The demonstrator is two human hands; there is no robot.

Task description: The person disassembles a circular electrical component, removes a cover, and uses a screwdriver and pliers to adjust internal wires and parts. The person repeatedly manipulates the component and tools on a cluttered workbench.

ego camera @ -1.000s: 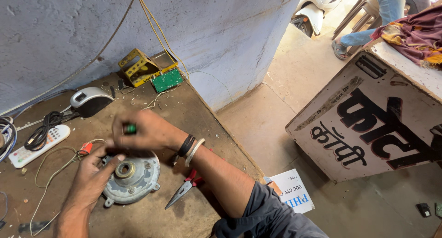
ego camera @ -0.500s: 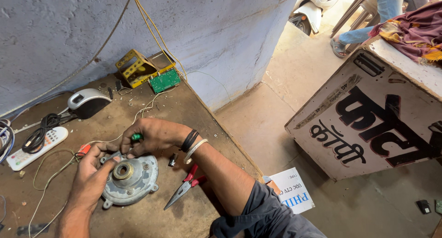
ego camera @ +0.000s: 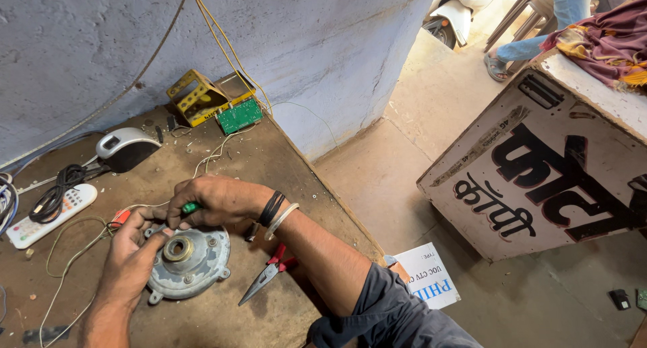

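Note:
A round grey metal motor housing [ego camera: 195, 270] with a brass-coloured hub lies flat on the brown workbench [ego camera: 269, 166]. My left hand [ego camera: 131, 260] grips its left rim, fingers curled over the edge. My right hand [ego camera: 216, 201] is closed around a green-handled tool [ego camera: 191, 207], a screwdriver by the look of it, held at the housing's upper edge; its tip is hidden under my fingers. Black and white bands sit on my right wrist.
Red-handled pliers [ego camera: 268, 274] lie right of the housing. A white remote [ego camera: 50, 216], black cable, a grey-white device [ego camera: 125, 148], a yellow metal bracket [ego camera: 197, 95] and a green circuit board [ego camera: 239, 114] lie toward the wall. The bench drops off at right to a floor with a painted signboard [ego camera: 539, 166].
My right hand has lowered from above the housing down to its top edge with the green tool. The left hand has stayed on the rim.

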